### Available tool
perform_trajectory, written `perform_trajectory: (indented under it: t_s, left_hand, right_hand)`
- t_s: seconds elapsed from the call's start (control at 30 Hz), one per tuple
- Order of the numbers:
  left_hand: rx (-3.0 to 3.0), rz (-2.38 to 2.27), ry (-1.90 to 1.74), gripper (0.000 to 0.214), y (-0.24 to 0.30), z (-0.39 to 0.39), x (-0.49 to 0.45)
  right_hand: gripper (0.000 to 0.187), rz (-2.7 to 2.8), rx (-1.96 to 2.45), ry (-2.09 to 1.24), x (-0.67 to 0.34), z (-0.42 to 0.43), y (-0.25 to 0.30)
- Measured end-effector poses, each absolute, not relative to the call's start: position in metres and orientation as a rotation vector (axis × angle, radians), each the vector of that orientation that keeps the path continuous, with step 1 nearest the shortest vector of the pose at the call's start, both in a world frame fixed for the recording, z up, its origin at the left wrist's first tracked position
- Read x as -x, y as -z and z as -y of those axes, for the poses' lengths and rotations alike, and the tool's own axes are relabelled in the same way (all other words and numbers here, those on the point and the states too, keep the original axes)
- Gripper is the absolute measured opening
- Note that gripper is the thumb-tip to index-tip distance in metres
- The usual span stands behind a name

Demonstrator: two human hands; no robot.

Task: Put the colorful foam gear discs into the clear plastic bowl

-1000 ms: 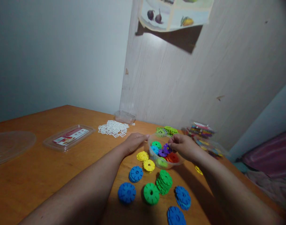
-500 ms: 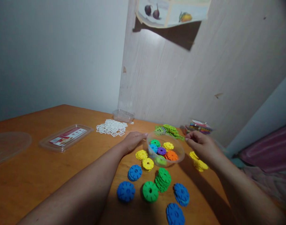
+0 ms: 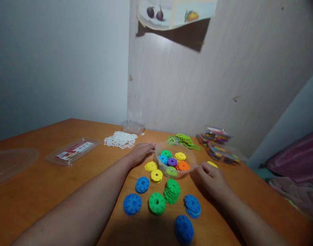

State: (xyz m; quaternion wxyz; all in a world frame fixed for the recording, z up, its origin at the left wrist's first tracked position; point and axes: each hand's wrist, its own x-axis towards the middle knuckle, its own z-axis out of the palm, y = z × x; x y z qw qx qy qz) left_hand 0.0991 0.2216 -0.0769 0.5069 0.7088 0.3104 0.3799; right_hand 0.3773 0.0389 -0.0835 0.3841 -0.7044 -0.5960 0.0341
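Note:
A clear plastic bowl [image 3: 191, 152] on the wooden table holds several foam discs: green, blue, purple, yellow and orange. My left hand [image 3: 139, 153] lies flat on the table with its fingers stretched out, the tips touching the bowl's left rim. Just right of the bowl, my right hand [image 3: 212, 175] rests with its fingers curled under; what they hold, if anything, is hidden. A yellow disc [image 3: 212, 164] peeks out behind it. In front of the bowl lie yellow discs [image 3: 156, 175], blue disc stacks [image 3: 132, 204] and green disc stacks [image 3: 173, 191].
White lattice pieces [image 3: 120, 139], a labelled clear lid [image 3: 73, 150], a round clear lid [image 3: 10, 162] and a small clear tub [image 3: 133, 126] lie to the left and back. Light green pieces [image 3: 183, 139] and containers of coloured pieces [image 3: 218, 135] stand behind the bowl, against the wall.
My right hand left the bowl, swung out to the right, then came down onto the table beside the bowl's right rim. My left hand stayed at the left rim.

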Motion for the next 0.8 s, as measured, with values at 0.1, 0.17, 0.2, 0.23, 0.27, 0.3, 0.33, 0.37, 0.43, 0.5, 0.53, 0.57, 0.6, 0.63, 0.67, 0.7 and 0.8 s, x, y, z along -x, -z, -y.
perform_trajectory:
  t_s: [0.1, 0.17, 0.2, 0.23, 0.27, 0.3, 0.33, 0.37, 0.43, 0.5, 0.53, 0.57, 0.6, 0.63, 0.67, 0.7, 0.8]
  left_hand:
    - [-1.72, -0.745, -0.91, 0.053, 0.077, -0.222, -0.097]
    - [-1.713, -0.748, -0.914, 0.052, 0.077, -0.223, -0.096]
    - [-1.702, -0.748, -0.921, 0.052, 0.077, -0.223, -0.096]
    - [-1.689, -0.751, -0.934, 0.052, 0.077, -0.223, -0.096]
    - [-1.675, -0.758, -0.948, 0.052, 0.077, -0.223, -0.096]
    - [-1.664, -0.77, -0.964, 0.052, 0.077, -0.222, -0.095]
    - [-1.656, -0.784, -0.977, 0.052, 0.076, -0.222, -0.095]
    - [-1.652, -0.8, -0.988, 0.052, 0.076, -0.221, -0.095]
    - [-1.659, -0.829, -0.996, 0.052, 0.074, -0.22, -0.094]
    - [-1.682, -0.854, -1.002, 0.052, 0.071, -0.218, -0.093]
    - [-1.698, -0.87, -1.012, 0.051, 0.069, -0.217, -0.092]
    - [-1.717, -0.887, -1.027, 0.05, 0.067, -0.217, -0.091]
    - [-1.733, -0.904, -1.047, 0.049, 0.064, -0.216, -0.091]
    - [-1.745, -0.92, -1.072, 0.047, 0.062, -0.216, -0.091]
    - [-1.749, -0.934, -1.099, 0.046, 0.059, -0.215, -0.09]
    - [-1.743, -0.943, -1.125, 0.044, 0.056, -0.214, -0.09]
    - [-1.708, -0.955, -1.189, 0.041, 0.045, -0.208, -0.09]
  right_hand:
    - [0.038, 1.588, 1.831, -0.074, -0.374, -0.044, 0.092]
    - [0.038, 1.563, 1.846, -0.061, -0.376, -0.047, 0.097]
    - [0.038, 1.543, 1.853, -0.048, -0.378, -0.048, 0.1]
    - [0.039, 1.525, 1.857, -0.032, -0.38, -0.05, 0.102]
    - [0.039, 1.511, 1.859, -0.019, -0.382, -0.051, 0.103]
    - [0.04, 1.503, 1.859, -0.013, -0.383, -0.053, 0.104]
    - [0.04, 1.497, 1.859, -0.011, -0.384, -0.054, 0.105]
    - [0.041, 1.493, 1.86, -0.013, -0.385, -0.056, 0.105]
    - [0.04, 1.495, 1.867, -0.014, -0.385, -0.059, 0.104]
    - [0.038, 1.51, 1.894, -0.011, -0.383, -0.061, 0.103]
    - [0.037, 1.518, 1.914, -0.01, -0.381, -0.062, 0.101]
    - [0.037, 1.522, 1.935, -0.013, -0.379, -0.062, 0.1]
    - [0.036, 1.524, 1.956, -0.02, -0.377, -0.062, 0.098]
    - [0.036, 1.527, 1.974, -0.031, -0.376, -0.061, 0.097]
    - [0.036, 1.533, 1.99, -0.045, -0.374, -0.061, 0.095]
    - [0.035, 1.542, 2.005, -0.058, -0.372, -0.061, 0.093]
    - [0.034, 1.583, 2.044, -0.082, -0.369, -0.06, 0.09]
